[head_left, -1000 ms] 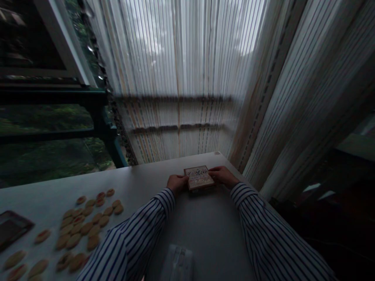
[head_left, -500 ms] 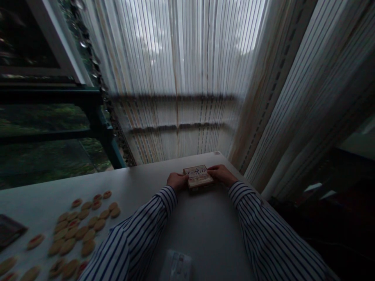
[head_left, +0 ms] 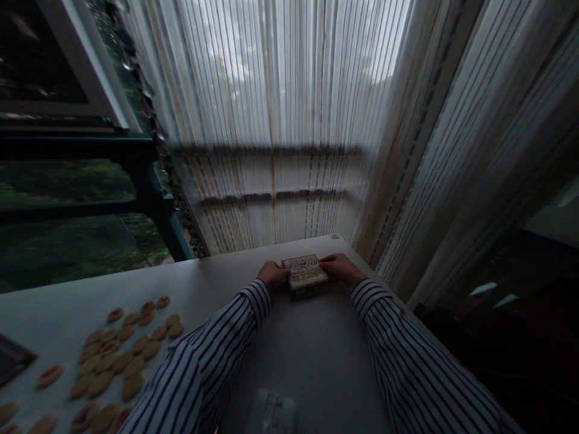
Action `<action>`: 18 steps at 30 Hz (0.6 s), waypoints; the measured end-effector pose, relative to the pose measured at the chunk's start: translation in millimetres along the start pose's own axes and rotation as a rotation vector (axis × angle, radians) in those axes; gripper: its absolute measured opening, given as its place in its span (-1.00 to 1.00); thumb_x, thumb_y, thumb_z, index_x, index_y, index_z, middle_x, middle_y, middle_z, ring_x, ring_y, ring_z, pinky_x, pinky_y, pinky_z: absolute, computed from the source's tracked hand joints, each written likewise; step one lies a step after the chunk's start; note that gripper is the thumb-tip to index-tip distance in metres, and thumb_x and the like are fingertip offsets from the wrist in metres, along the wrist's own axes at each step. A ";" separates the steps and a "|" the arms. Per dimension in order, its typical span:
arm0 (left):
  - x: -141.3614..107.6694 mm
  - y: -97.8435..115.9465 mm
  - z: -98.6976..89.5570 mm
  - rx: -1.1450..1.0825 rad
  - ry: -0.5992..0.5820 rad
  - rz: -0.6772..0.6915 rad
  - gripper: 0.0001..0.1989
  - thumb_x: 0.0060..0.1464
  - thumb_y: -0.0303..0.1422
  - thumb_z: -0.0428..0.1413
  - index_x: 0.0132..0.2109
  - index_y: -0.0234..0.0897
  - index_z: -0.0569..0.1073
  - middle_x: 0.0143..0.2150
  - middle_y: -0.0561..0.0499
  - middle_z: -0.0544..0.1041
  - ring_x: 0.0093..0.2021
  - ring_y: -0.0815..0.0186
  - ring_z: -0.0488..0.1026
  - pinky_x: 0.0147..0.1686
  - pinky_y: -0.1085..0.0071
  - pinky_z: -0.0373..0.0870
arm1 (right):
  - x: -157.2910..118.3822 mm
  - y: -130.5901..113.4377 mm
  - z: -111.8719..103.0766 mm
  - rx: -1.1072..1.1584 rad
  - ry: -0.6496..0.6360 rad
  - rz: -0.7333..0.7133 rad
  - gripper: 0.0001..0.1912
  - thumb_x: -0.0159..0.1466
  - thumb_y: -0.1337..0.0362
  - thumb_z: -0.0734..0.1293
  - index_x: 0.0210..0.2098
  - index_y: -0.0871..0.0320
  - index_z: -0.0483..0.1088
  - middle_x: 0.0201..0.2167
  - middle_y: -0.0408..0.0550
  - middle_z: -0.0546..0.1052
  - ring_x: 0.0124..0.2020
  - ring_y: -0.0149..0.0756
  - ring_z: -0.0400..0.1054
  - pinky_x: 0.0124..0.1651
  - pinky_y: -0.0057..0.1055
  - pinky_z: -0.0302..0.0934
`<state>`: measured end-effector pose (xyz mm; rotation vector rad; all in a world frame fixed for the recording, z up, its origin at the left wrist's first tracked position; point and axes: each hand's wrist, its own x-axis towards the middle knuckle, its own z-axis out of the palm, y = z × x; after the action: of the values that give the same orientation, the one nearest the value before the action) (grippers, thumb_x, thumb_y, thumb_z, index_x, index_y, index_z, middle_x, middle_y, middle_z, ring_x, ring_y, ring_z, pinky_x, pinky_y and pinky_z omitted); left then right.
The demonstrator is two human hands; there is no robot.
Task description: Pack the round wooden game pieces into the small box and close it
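A small flat box (head_left: 306,271) with a printed, patterned top is between my two hands on the white table, near its far right corner. My left hand (head_left: 274,275) grips the box's left side, fingers closed against it. On the opposite side, my right hand (head_left: 342,269) pinches the right edge, its fingers reaching onto the top. The lower front side of the box is dark in shadow. Both hands come out of blue-and-white striped sleeves.
Several round wooden discs (head_left: 107,361), some with red marks, lie on the table (head_left: 307,349) at the left. A dark box (head_left: 13,359) sits at the far left edge. A clear plastic item (head_left: 272,412) lies at the near edge. Striped curtains (head_left: 289,169) hang behind.
The box and both hands have shifted very slightly left in the view. The discs and dark box also appear a little further left. Both hands keep their hold.
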<state>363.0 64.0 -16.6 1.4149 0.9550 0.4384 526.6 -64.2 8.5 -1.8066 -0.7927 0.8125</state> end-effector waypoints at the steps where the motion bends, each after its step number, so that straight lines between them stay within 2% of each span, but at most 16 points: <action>1: -0.6 2.3 -0.4 0.088 0.016 -0.014 -0.87 -0.28 -0.52 0.19 -0.62 -0.39 0.37 -0.80 0.05 0.31 -0.63 0.32 0.39 -0.62 0.52 0.26 | -0.3 -0.8 0.0 -0.015 0.001 -0.002 -0.83 0.05 0.45 0.28 -0.35 0.36 0.44 -0.48 0.01 0.53 -0.53 -0.41 0.38 -0.47 -0.53 0.25; 4: -3.9 8.3 -0.6 0.352 0.038 -0.058 -0.88 -0.23 -0.44 0.18 -0.58 -0.41 0.40 -0.70 -0.04 0.41 -0.58 0.28 0.43 -0.59 0.48 0.29 | -1.4 -3.2 0.4 -0.068 0.007 -0.008 -0.81 0.05 0.44 0.28 -0.33 0.36 0.44 -0.48 0.00 0.53 -0.52 -0.42 0.37 -0.47 -0.55 0.24; 8: -9.5 10.6 2.1 0.556 0.064 -0.036 -0.83 -0.15 -0.34 0.14 -0.43 -0.40 0.44 -0.55 -0.08 0.49 -0.50 0.29 0.46 -0.52 0.49 0.31 | -1.2 -4.3 1.6 -0.169 0.023 -0.026 -0.80 0.04 0.42 0.28 -0.33 0.35 0.45 -0.48 -0.01 0.53 -0.51 -0.41 0.38 -0.46 -0.55 0.23; 12: -12.5 8.9 4.3 0.679 0.093 0.017 -0.78 -0.13 -0.29 0.12 -0.36 -0.38 0.43 -0.48 -0.10 0.52 -0.43 0.30 0.47 -0.49 0.51 0.30 | 2.0 -1.0 2.3 -0.316 0.064 -0.061 -0.76 0.04 0.37 0.27 -0.30 0.32 0.45 -0.42 0.01 0.53 -0.42 -0.35 0.39 -0.40 -0.53 0.22; 18: -17.0 8.2 5.4 0.781 0.133 0.091 -0.78 -0.11 -0.26 0.08 -0.34 -0.35 0.41 -0.37 -0.12 0.53 -0.34 0.28 0.47 -0.45 0.51 0.29 | 3.4 2.0 3.1 -0.576 0.153 -0.149 -0.72 0.03 0.28 0.26 -0.28 0.22 0.46 -0.29 0.05 0.51 -0.23 -0.21 0.36 -0.22 -0.41 0.18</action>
<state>359.6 49.0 -4.5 2.1565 1.2433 0.2266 526.4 -60.6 5.0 -2.2443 -1.1224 0.3568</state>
